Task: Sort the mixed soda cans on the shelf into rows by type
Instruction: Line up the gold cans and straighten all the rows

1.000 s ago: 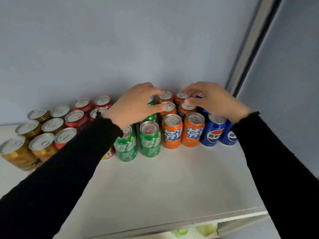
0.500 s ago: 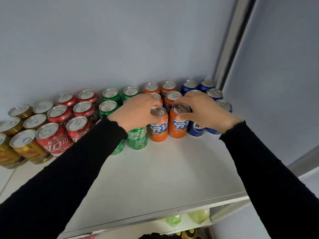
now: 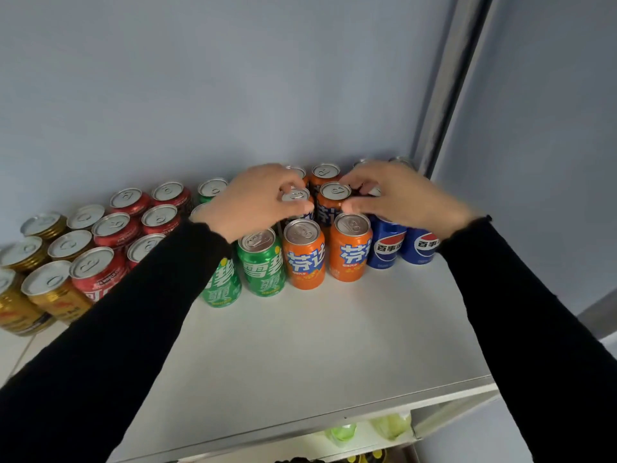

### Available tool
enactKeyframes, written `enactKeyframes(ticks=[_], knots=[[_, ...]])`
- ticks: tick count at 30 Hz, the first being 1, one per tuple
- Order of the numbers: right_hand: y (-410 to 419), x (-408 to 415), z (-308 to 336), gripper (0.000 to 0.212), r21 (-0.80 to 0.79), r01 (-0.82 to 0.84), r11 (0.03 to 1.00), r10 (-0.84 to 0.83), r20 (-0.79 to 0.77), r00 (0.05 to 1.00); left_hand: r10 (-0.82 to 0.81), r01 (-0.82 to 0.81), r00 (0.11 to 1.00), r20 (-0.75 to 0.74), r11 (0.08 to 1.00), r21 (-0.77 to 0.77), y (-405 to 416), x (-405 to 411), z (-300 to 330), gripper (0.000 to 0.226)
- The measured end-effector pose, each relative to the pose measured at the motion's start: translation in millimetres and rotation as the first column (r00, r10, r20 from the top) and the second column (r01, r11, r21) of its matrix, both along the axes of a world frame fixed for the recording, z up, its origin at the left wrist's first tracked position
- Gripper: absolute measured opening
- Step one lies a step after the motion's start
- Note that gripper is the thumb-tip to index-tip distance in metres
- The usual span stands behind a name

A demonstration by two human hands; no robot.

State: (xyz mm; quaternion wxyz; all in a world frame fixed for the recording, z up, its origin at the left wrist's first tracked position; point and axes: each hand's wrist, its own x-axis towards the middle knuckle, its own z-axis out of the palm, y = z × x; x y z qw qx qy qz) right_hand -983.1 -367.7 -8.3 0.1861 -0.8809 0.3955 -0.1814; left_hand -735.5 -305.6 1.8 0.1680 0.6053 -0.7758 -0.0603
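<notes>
Soda cans stand in columns by colour on the white shelf point(image 3: 300, 345): gold cans point(image 3: 50, 289) far left, then red cans point(image 3: 96, 269), green cans point(image 3: 262, 262), orange cans point(image 3: 303, 255) and blue cans point(image 3: 385, 248) at the right. My left hand point(image 3: 257, 202) reaches over the green cans and pinches the rim of the second-row left orange can point(image 3: 297, 195). My right hand point(image 3: 400, 198) lies over the blue cans, thumb and fingers on the second-row right orange can point(image 3: 334, 192). Both arms hide parts of the green and blue columns.
A grey-blue wall stands right behind the cans. A metal upright point(image 3: 447, 95) rises at the back right corner. The shelf's front edge point(image 3: 334, 419) runs below, with greenish things point(image 3: 344, 432) on a lower level.
Both hands have moved back from the front pair of orange cans to the second-row pair. The view has shifted slightly.
</notes>
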Motion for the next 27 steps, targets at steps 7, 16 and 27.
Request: enactKeyframes(ticks=[7, 16, 27], knots=[[-25.6, 32.1, -2.5, 0.046, -0.160, 0.036, 0.987, -0.081, -0.285, 0.955, 0.066, -0.084, 0.974, 0.215, 0.993, 0.078, -40.9, 0.7, -7.8, 0.054], [-36.9, 23.4, -1.4, 0.047, -0.062, -0.066, 0.996, 0.042, -0.330, 0.943, 0.026, -0.046, 0.992, 0.124, 0.985, 0.164, -38.3, -1.4, -2.3, 0.056], [-62.7, 26.1, 14.4, 0.042, 0.003, 0.038, 0.999, -0.038, -0.103, 0.994, 0.102, -0.101, 0.995, -0.004, 0.994, 0.050, -64.5, 21.8, 6.1, 0.050]])
